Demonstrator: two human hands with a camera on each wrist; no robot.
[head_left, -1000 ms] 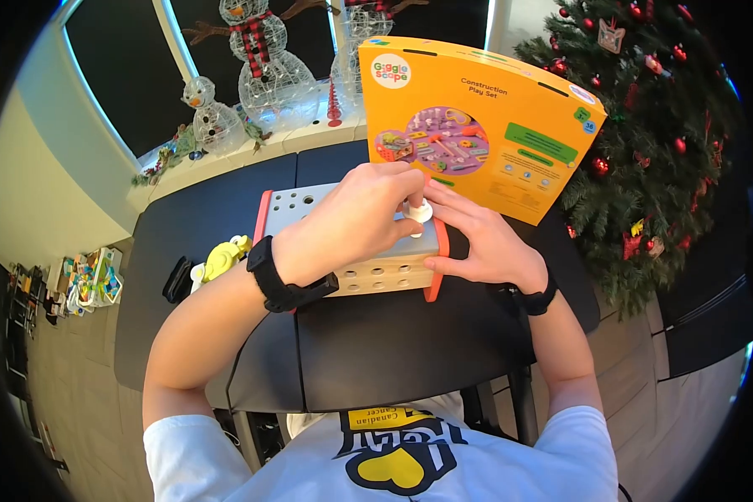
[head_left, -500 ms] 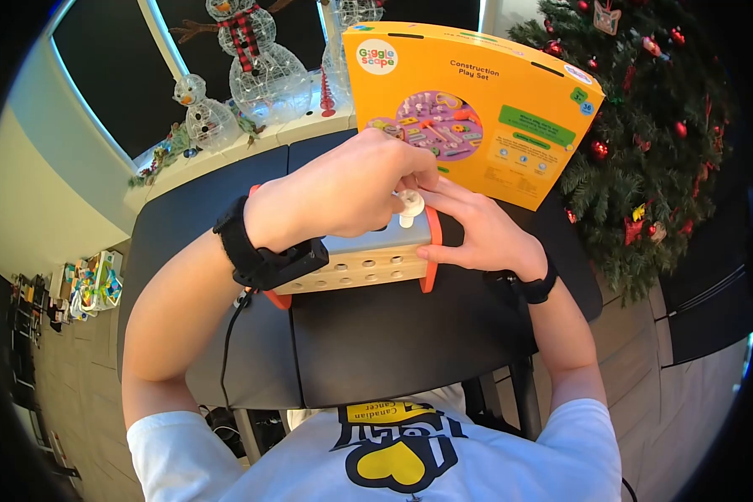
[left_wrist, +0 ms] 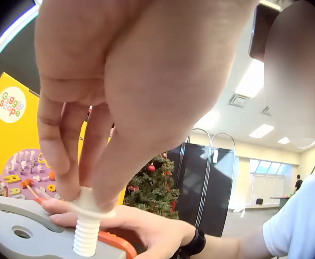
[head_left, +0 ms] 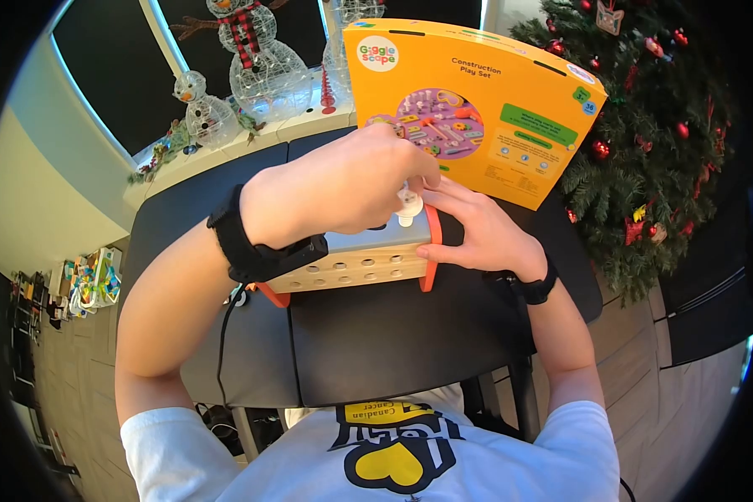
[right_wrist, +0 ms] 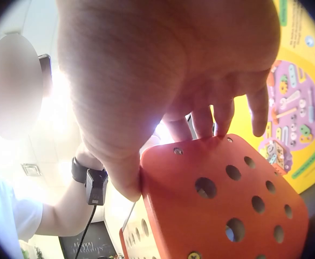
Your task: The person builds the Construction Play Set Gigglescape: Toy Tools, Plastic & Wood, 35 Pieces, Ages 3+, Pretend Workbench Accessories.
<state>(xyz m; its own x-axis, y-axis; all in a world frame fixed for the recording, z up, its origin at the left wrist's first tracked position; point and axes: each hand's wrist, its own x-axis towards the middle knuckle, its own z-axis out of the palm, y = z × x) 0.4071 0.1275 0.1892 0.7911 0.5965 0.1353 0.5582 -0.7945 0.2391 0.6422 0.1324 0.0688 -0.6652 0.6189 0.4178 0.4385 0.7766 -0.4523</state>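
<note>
A toy workbench with a grey top, a wooden front with holes and red end panels stands on the black table. The left hand pinches the head of a white threaded screw between thumb and fingers; the screw stands upright in the grey top near its right end. Around that end lies the right hand, thumb at the front edge, straight fingers over the top edge by the red panel. The left fingertips partly hide the screw's head.
A yellow play-set box stands just behind the workbench. To the right is a decorated tree, and wire snowmen line the window ledge. A black cable hangs near the left forearm.
Since a second ago the head view has shifted, and the left hand has turned and risen at the wrist around the screw. The right hand keeps its hold on the workbench end.
</note>
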